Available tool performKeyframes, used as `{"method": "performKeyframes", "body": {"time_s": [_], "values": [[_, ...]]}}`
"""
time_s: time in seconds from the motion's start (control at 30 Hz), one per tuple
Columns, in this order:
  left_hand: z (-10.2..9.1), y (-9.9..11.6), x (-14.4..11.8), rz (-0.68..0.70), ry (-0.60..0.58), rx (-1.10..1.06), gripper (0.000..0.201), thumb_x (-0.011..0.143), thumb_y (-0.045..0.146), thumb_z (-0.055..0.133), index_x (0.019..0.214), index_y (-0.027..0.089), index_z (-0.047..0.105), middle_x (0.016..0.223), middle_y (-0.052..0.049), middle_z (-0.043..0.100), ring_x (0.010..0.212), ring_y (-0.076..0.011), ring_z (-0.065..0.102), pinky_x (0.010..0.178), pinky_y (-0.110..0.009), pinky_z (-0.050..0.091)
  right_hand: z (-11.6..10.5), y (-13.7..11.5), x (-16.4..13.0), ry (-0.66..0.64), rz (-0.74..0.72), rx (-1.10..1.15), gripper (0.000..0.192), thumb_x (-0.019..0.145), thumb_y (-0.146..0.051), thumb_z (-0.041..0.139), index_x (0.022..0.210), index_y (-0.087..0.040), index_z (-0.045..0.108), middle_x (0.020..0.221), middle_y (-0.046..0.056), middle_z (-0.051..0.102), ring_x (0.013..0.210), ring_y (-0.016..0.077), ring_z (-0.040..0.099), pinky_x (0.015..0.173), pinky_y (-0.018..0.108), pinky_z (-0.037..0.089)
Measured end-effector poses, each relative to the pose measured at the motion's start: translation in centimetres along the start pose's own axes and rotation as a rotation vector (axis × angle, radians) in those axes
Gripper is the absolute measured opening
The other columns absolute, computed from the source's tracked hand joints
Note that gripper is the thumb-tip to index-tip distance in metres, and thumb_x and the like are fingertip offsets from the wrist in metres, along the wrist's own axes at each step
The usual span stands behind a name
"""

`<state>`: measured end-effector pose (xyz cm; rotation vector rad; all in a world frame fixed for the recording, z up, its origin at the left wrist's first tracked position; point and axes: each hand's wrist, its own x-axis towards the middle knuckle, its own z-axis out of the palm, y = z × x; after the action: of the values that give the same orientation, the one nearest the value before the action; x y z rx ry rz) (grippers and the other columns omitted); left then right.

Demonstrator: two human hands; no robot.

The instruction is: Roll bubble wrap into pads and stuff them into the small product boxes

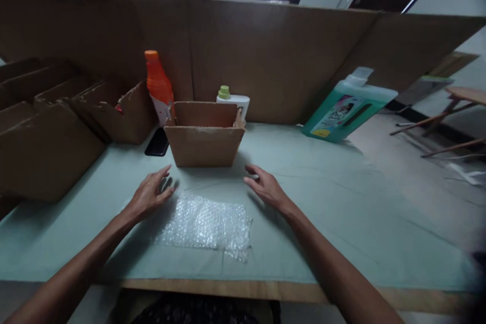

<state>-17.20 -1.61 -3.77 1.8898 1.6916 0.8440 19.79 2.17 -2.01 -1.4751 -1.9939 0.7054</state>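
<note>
A small open cardboard box [205, 147] stands upright on the pale green cloth, its inside mostly hidden by the front wall. To its lower left, my left hand [152, 192] hovers with fingers apart and holds nothing. My right hand [266, 186] is at the box's lower right, also empty, with thumb and fingers parted. Neither hand appears to touch the box. A flat piece of bubble wrap [205, 223] lies on the cloth between my forearms, nearer to me than the box.
Behind the box are an orange-capped bottle [157, 81], a white bottle with a green cap [233, 97] and a dark phone [157, 143]. A large teal jug [341, 106] leans at right. More cardboard boxes [49, 147] crowd the left. A cardboard panel [281, 55] walls the back.
</note>
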Motion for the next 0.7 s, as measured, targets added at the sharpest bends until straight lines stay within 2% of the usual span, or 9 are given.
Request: {"method": "performKeyframes", "body": {"time_s": [0.07, 0.17, 0.23, 0.37, 0.47, 0.57, 0.6, 0.63, 0.7], "values": [[-1.5, -1.1, -2.6, 0.067, -0.087, 0.236, 0.054, 0.081, 0.045, 0.06, 0.13, 0.022, 0.063, 0.123, -0.014, 0.068, 0.115, -0.0352, 0.058, 0.096, -0.051, 0.046, -0.1, 0.2, -3.3, -0.072, -0.037, -0.026, 0.039, 0.084, -0.038, 0.063, 0.119, -0.021, 0.067, 0.123, 0.013, 0.071, 0.113, 0.0291, 0.066, 0.099, 0.048, 0.05], [-2.6, -1.9, -4.6, 0.109, -0.136, 0.418, 0.04, 0.083, 0.041, 0.056, 0.118, 0.025, 0.069, 0.115, -0.011, 0.07, 0.107, -0.0329, 0.06, 0.092, -0.047, 0.046, 1.1, -0.1, -6.3, -0.116, -0.102, -0.186, 0.036, 0.084, -0.035, 0.068, 0.117, -0.022, 0.069, 0.135, 0.014, 0.065, 0.126, 0.0326, 0.058, 0.104, 0.053, 0.046], [-2.6, -2.1, -4.7, 0.104, -0.163, 0.468, 0.033, 0.083, 0.039, 0.056, 0.109, 0.025, 0.07, 0.1, -0.009, 0.071, 0.099, -0.0311, 0.061, 0.087, -0.044, 0.046, 2.2, -0.6, -6.9, -0.111, -0.124, -0.279, 0.026, 0.086, -0.03, 0.065, 0.11, -0.022, 0.071, 0.138, 0.014, 0.063, 0.13, 0.0325, 0.056, 0.103, 0.054, 0.045], [-2.5, -1.5, -4.1, 0.108, -0.193, 0.468, 0.019, 0.082, 0.039, 0.057, 0.08, 0.022, 0.066, 0.081, -0.007, 0.068, 0.083, -0.0292, 0.063, 0.079, -0.041, 0.047, 2.9, -2.3, -6.3, -0.034, -0.142, -0.246, 0.01, 0.087, -0.02, 0.059, 0.085, -0.022, 0.069, 0.114, 0.009, 0.075, 0.111, 0.028, 0.067, 0.096, 0.052, 0.047], [-4.2, 0.5, -4.1, 0.219, -0.077, 0.35, 0.019, 0.087, 0.038, 0.054, 0.079, 0.023, 0.061, 0.083, -0.005, 0.069, 0.08, -0.0256, 0.065, 0.078, -0.041, 0.049, 0.9, -4.4, -6.2, 0.096, -0.179, -0.204, 0.011, 0.089, -0.021, 0.056, 0.085, -0.023, 0.066, 0.103, 0.007, 0.078, 0.099, 0.025, 0.07, 0.093, 0.049, 0.049], [-7.1, 2.7, -5.3, 0.42, 0.154, 0.292, 0.011, 0.091, 0.032, 0.054, 0.083, 0.025, 0.059, 0.101, -0.006, 0.073, 0.101, -0.0273, 0.067, 0.094, -0.046, 0.049, -1.9, -7.2, -7.8, 0.297, -0.287, -0.153, 0.009, 0.092, -0.026, 0.058, 0.09, -0.025, 0.066, 0.098, 0.006, 0.078, 0.097, 0.025, 0.071, 0.094, 0.048, 0.051], [-7.8, 3.1, -6.1, 0.479, 0.194, 0.309, 0.007, 0.09, 0.027, 0.056, 0.084, 0.026, 0.059, 0.108, -0.005, 0.073, 0.11, -0.0283, 0.065, 0.099, -0.048, 0.047, -2.6, -8.0, -8.7, 0.313, -0.328, -0.147, 0.008, 0.092, -0.026, 0.059, 0.091, -0.026, 0.067, 0.097, 0.005, 0.078, 0.098, 0.0256, 0.072, 0.094, 0.049, 0.051], [-8.3, 3.1, -7.0, 0.521, 0.201, 0.336, 0.007, 0.089, 0.023, 0.057, 0.085, 0.027, 0.06, 0.113, -0.005, 0.073, 0.118, -0.0289, 0.063, 0.103, -0.05, 0.045, -3.1, -8.6, -9.8, 0.279, -0.368, -0.149, 0.009, 0.091, -0.024, 0.06, 0.091, -0.028, 0.068, 0.098, 0.005, 0.078, 0.099, 0.0261, 0.072, 0.094, 0.049, 0.052], [-8.7, 2.3, -9.3, 0.56, 0.137, 0.391, 0.013, 0.086, 0.017, 0.057, 0.086, 0.028, 0.062, 0.119, -0.003, 0.073, 0.126, -0.0294, 0.059, 0.109, -0.053, 0.043, -3.3, -9.0, -11.8, 0.068, -0.445, -0.173, 0.014, 0.089, -0.021, 0.061, 0.094, -0.03, 0.071, 0.1, 0.004, 0.078, 0.101, 0.027, 0.072, 0.092, 0.049, 0.053]]}}
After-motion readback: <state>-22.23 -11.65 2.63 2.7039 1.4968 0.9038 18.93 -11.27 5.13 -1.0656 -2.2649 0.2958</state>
